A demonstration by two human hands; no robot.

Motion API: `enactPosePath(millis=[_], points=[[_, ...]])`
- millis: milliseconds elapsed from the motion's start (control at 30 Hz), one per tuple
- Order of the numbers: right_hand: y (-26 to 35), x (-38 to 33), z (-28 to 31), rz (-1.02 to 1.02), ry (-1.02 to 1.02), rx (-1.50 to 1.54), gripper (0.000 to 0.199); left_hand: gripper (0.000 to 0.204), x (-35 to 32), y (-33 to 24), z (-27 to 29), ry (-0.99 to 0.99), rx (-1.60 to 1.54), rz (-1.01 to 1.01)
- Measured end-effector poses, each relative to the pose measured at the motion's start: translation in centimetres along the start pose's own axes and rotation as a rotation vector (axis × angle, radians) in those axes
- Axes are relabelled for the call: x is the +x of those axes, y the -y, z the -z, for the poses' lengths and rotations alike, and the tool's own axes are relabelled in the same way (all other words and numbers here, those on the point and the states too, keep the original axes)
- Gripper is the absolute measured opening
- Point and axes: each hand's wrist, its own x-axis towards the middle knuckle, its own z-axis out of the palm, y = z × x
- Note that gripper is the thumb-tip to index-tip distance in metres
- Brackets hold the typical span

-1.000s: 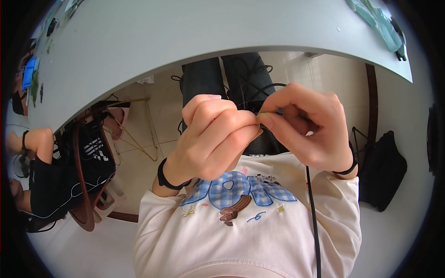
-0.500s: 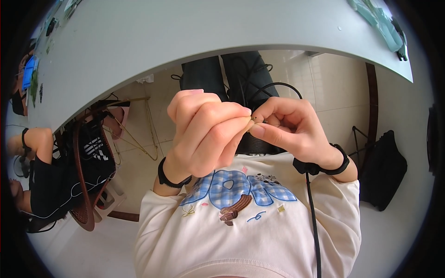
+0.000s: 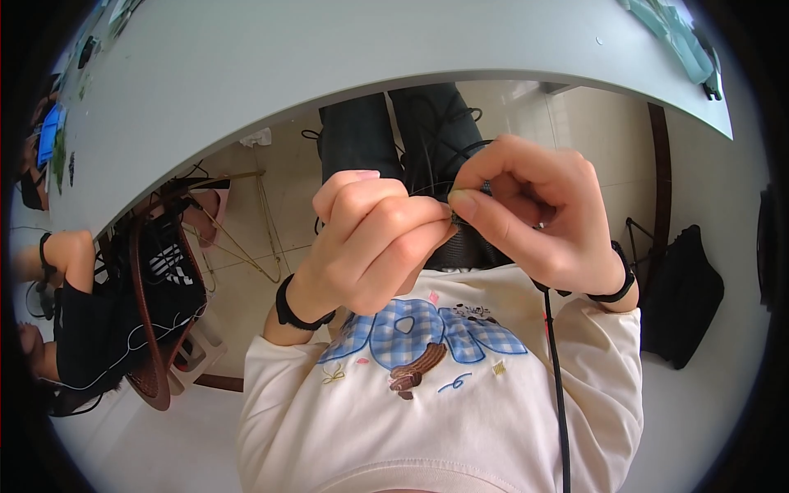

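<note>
My left hand [image 3: 374, 238] is held up over my lap, its fingers folded and the fingertips pinched together. Opposite it, my right hand [image 3: 538, 218] pinches with thumb and forefinger, the other fingers curled behind. The tips of both hands meet or nearly meet. A very fine, thread-like line [image 3: 434, 186] shows faintly beside the fingertips. Whatever sits in the two pinches is too small and too covered by fingers to name. Each wrist wears a black band, and a black cable [image 3: 555, 370] runs down from the right one over my light sweatshirt [image 3: 411, 435].
A pale table [image 3: 329, 49] curves across beyond my hands, with light-green material [image 3: 674, 37] at its far right corner. To the left sits another person in black [image 3: 90, 329] by a brown-rimmed chair [image 3: 148, 378]. A black bag-like item [image 3: 686, 296] is at right.
My right hand has risen slightly away from me and turned, its curled fingers opening into a wider loop. My left hand has shifted only a little. The fine line now shows near the fingertips.
</note>
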Motion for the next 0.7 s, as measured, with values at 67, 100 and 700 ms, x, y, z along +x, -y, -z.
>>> enactPosePath(millis=[67, 100, 700], points=[[-0.4, 0.3, -0.2, -0.128, -0.035, 0.144, 0.005, 0.024, -0.2, 0.0, 0.0, -0.019, 0.024, 0.005], [-0.4, 0.4, -0.2, -0.155, -0.005, 0.149, 0.006, 0.024, -0.3, -0.1, 0.0, -0.032, 0.033, 0.005], [-1.5, -0.6, -1.1, -0.351, 0.111, 0.361, 0.006, 0.019, -0.4, 0.6, 0.2, -0.125, 0.075, 0.005]])
